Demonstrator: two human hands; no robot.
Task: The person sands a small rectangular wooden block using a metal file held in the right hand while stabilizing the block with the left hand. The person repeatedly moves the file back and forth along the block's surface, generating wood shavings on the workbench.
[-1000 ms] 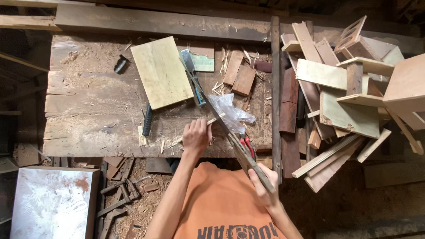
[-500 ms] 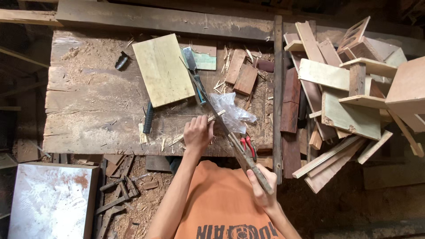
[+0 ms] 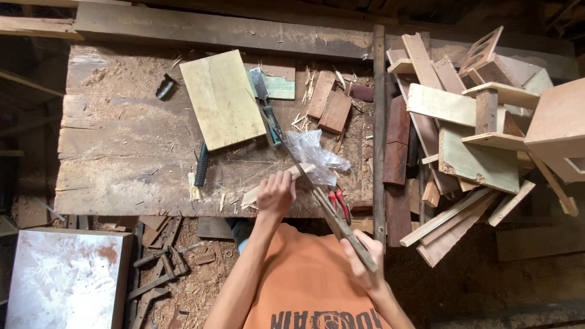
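Near end of wood strip (image 3: 286,181) hidden under left hand (image 3: 275,195). Handle of long blade (image 3: 352,240) largely covered by right hand's (image 3: 359,263) grip. Red-handled pliers (image 3: 340,204) partly concealed behind blade. Contents of clear plastic bag (image 3: 317,155) not discernible. Plywood panel (image 3: 560,125) cut off at right edge. Small dark object (image 3: 164,89) on desk (image 3: 109,152) too small to identify.
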